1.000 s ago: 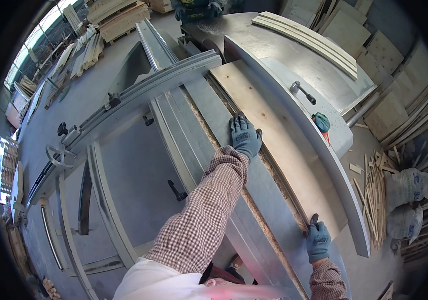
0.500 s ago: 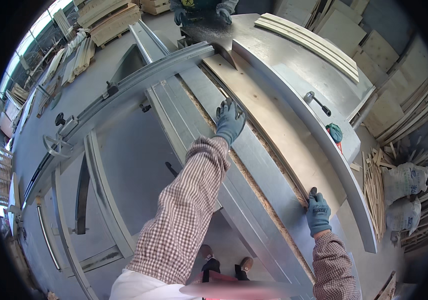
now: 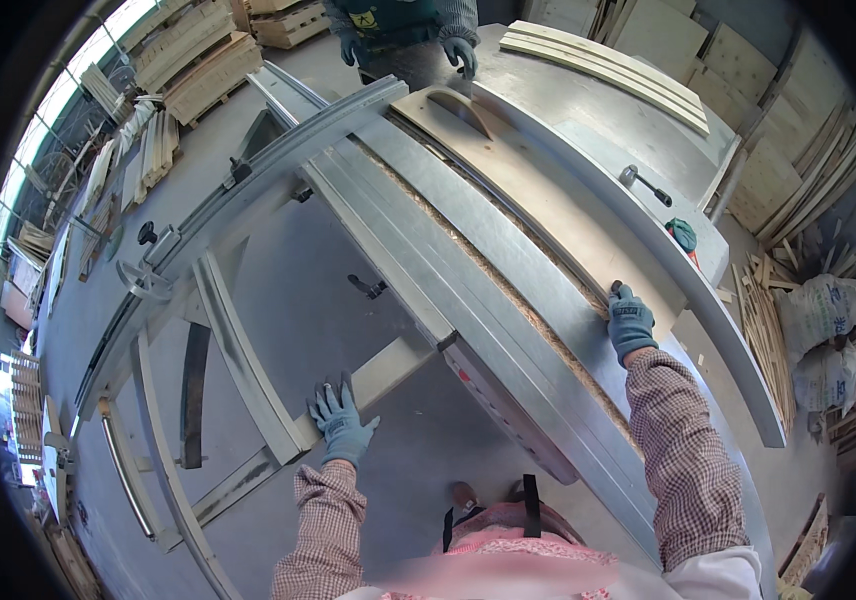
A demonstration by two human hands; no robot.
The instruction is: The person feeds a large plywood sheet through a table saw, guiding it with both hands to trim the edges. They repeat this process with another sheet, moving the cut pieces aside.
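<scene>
A long pale wooden board (image 3: 548, 215) lies lengthwise on the metal saw table (image 3: 508, 225), beside a long light-coloured fence (image 3: 638, 235). My right hand (image 3: 631, 322), in a blue-grey glove, is closed at the board's near left edge, its fingers bunched together; the fingertips' grip is partly hidden. Well to the left, my left hand (image 3: 341, 425), gloved alike, is open with spread fingers over the metal support frame (image 3: 388, 370), and nothing is in it. A curved brown piece (image 3: 463, 108) rises over the board's far end.
Across the table, a co-worker's gloved hands (image 3: 461, 55) hang near the board's far end. Pale strips (image 3: 603, 75) lie on the right-hand table, with a black-handled tool (image 3: 645, 184) and a green-and-red object (image 3: 682, 236) nearer. White sacks (image 3: 828, 315) and scrap wood stand at right.
My left hand has left the table beside the board and moved down and left to the support frame. My right hand stays at the board's edge, while the board has slid farther away.
</scene>
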